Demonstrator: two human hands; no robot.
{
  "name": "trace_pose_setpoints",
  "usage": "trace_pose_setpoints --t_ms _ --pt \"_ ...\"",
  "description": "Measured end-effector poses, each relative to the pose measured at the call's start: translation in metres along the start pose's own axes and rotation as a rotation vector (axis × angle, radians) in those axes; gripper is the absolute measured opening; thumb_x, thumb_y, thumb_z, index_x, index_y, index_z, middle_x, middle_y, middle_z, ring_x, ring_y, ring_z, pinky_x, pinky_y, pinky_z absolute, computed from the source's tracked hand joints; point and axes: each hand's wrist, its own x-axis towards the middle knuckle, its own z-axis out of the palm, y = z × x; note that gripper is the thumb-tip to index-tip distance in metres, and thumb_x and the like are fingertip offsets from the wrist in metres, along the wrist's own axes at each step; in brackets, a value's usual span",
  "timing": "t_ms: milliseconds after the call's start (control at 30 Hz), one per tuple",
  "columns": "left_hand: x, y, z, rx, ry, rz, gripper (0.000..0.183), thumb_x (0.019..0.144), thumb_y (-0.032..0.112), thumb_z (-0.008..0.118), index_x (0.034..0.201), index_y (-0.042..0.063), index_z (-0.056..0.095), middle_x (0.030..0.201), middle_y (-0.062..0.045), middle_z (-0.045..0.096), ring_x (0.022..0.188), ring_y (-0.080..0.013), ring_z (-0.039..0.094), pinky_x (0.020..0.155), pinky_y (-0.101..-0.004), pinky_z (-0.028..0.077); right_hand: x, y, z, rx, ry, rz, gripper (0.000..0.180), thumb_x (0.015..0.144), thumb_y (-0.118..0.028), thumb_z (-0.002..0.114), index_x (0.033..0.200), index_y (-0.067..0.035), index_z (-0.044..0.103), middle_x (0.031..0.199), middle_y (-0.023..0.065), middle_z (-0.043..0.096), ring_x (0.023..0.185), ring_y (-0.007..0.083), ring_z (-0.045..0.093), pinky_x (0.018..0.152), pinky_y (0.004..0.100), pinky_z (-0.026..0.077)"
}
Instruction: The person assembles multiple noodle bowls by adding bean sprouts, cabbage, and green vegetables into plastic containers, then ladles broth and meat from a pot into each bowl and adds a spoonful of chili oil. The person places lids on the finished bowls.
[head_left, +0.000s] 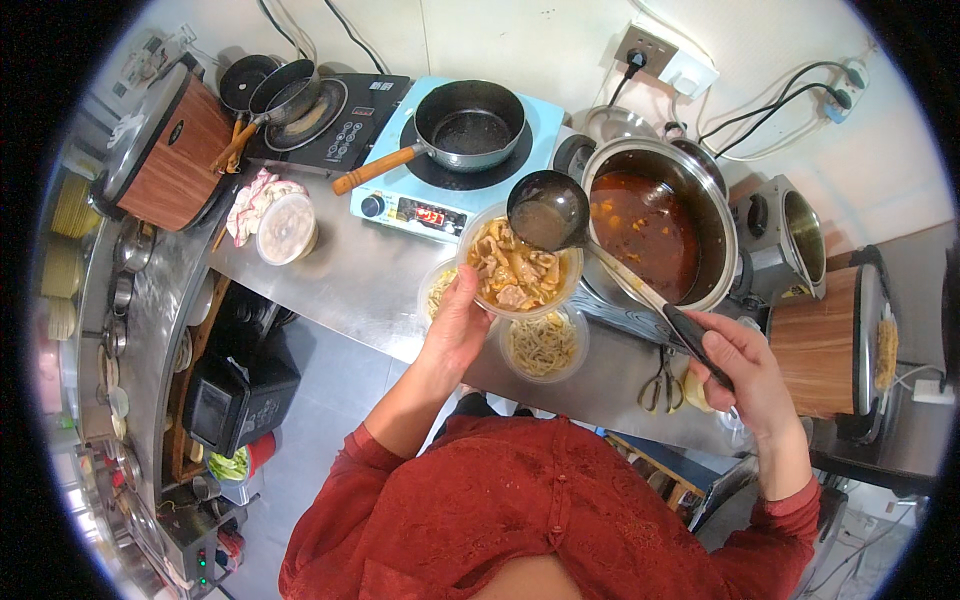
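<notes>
My left hand (459, 324) grips the near left rim of a round plastic bowl (517, 262), thumb on top. Pieces of meat in brownish broth fill it. My right hand (739, 367) is closed around the black handle of a ladle (549, 210). The ladle's dark scoop hangs over the bowl's far right edge, with a little liquid in it. To the right, a large steel pot (651, 225) holds red-brown broth with small orange pieces. Two more plastic bowls, one with greyish noodles (544, 346) and one partly hidden (435, 289), sit below the held bowl on the counter.
A saucepan (470, 127) stands on a light-blue induction cooker (390, 176). Small pans (283, 90) rest at a black cooker (337, 124) further left. A lidded tub (287, 229) lies beside a cloth (262, 199). Scissors (660, 386) lie near the counter's front edge. Wood-patterned rice cookers (814, 341) flank both ends.
</notes>
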Motion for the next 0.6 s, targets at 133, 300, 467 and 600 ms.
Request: trace_pose_setpoints --t_ms 133,300,467,600 --pt "0.001 0.001 -0.001 0.005 -0.018 -0.007 0.082 0.080 0.056 0.067 0.139 0.005 0.041 0.136 -0.006 0.052 0.126 -0.0191 0.048 0.105 -0.0369 0.038 0.001 0.000 -0.015 0.228 -0.036 0.059 0.038 0.099 -0.023 0.052 0.130 0.000 0.051 0.069 0.0064 0.053 0.039 0.0041 0.031 0.035 0.0195 0.025" --pt "0.004 0.002 -0.001 0.008 -0.013 -0.019 0.080 0.082 0.056 0.065 0.139 0.005 0.041 0.136 -0.006 0.052 0.126 -0.0195 0.049 0.105 -0.0378 0.038 -0.004 0.003 -0.028 0.205 -0.019 0.057 0.038 0.098 -0.022 0.052 0.131 -0.002 0.052 0.070 0.0038 0.055 0.041 0.0046 0.035 0.036 0.0190 0.026" --pt "0.007 0.000 0.002 0.033 -0.008 0.005 0.077 0.084 0.055 0.063 0.139 0.006 0.041 0.136 -0.006 0.052 0.125 -0.0192 0.049 0.105 -0.0377 0.037 -0.008 0.005 -0.028 0.041 0.027 0.005 0.037 0.098 -0.020 0.052 0.131 -0.003 0.053 0.070 0.0014 0.055 0.042 0.0039 0.038 0.037 0.0179 0.027" --pt "0.010 0.000 0.005 0.012 0.010 0.007 0.073 0.086 0.053 0.062 0.138 0.006 0.042 0.136 -0.005 0.053 0.125 -0.0187 0.049 0.105 -0.0372 0.038 -0.012 0.005 -0.018 -0.072 0.018 0.001 0.039 0.098 -0.020 0.053 0.131 -0.002 0.052 0.069 0.0006 0.053 0.042 0.0029 0.036 0.038 0.0173 0.026"
